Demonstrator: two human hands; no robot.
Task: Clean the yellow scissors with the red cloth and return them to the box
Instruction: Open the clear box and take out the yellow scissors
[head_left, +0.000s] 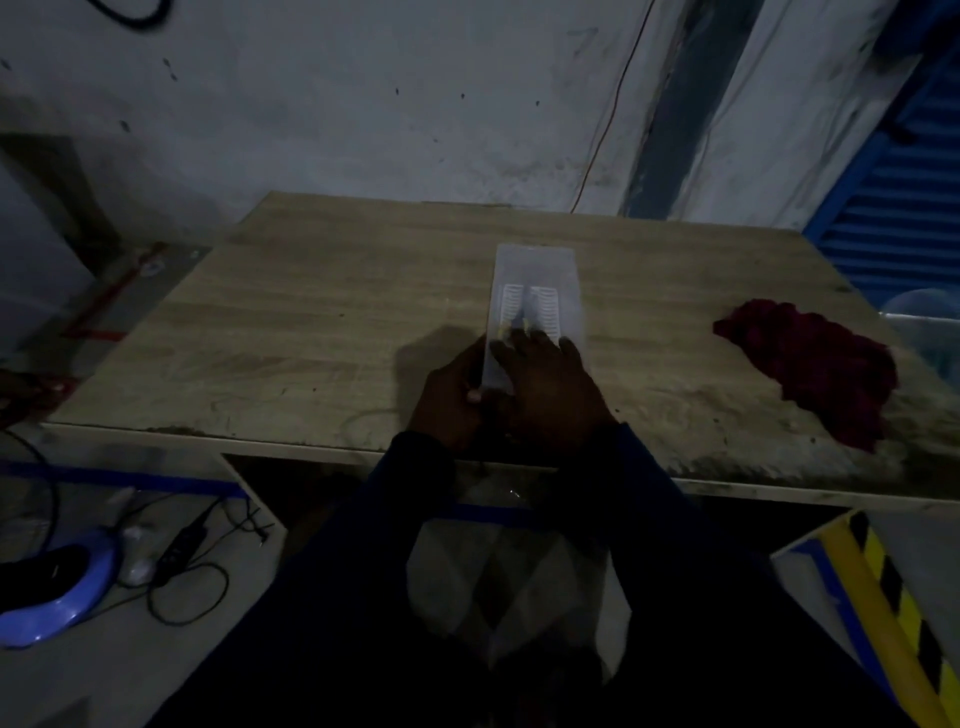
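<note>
A long clear plastic box (535, 283) lies lengthwise on the wooden table (322, 322), its near end under my hands. Through its lid I see ribbed moulding and small yellowish bits of the scissors (514, 326) just past my fingertips. My left hand (451, 400) grips the box's near left edge, thumb on the side. My right hand (550, 387) lies flat on top of the near end, fingers spread over the lid. The red cloth (815, 364) sits crumpled at the table's right side, well apart from both hands.
The scene is dim. A wall stands right behind the table, with a thin red wire (613, 114) running down it. A blue shutter (898, 208) is at the right. Cables and a blue object (57, 597) lie on the floor at the left. A yellow-black striped edge (893, 608) is at lower right.
</note>
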